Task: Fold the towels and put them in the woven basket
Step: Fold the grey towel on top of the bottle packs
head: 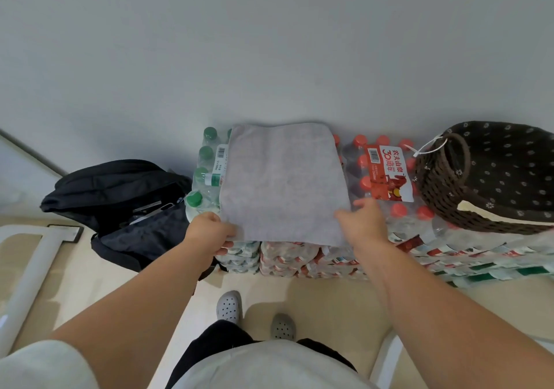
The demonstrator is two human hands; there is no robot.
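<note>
So the gray towel (284,179) is lying flat and spread out on top of the stack of water-bottle packs (287,258). It sits about in the middle of the top, its far edge up against the wall (269,44) and its near edge hanging just over the front edge of the stack.

The left grip (209,230) is on the near-left corner of the towel, pinching it: thumb on top of the cloth, fingertips showing underneath. The right grip (364,221) is at the near-right corner with the thumb over the cloth. I only see the back of that hand, so I honestly can't tell if it's pinching or just resting there.

The woven basket (434,191) is dark brown with a flowery lining. It sits on the right end of the same stack, well apart from the towel, and has a white tag tie (425,147) on its handle. Red-capped bottles (365,183) fill the gap between towel and basket, and green-capped bottles (207,152) poke out along the towel's left edge.

Down on the floor (314,295), a black backpack (120,197) leans right beside the left end of the stack. The person's two clog shoes (229,306) are in front of it.
</note>
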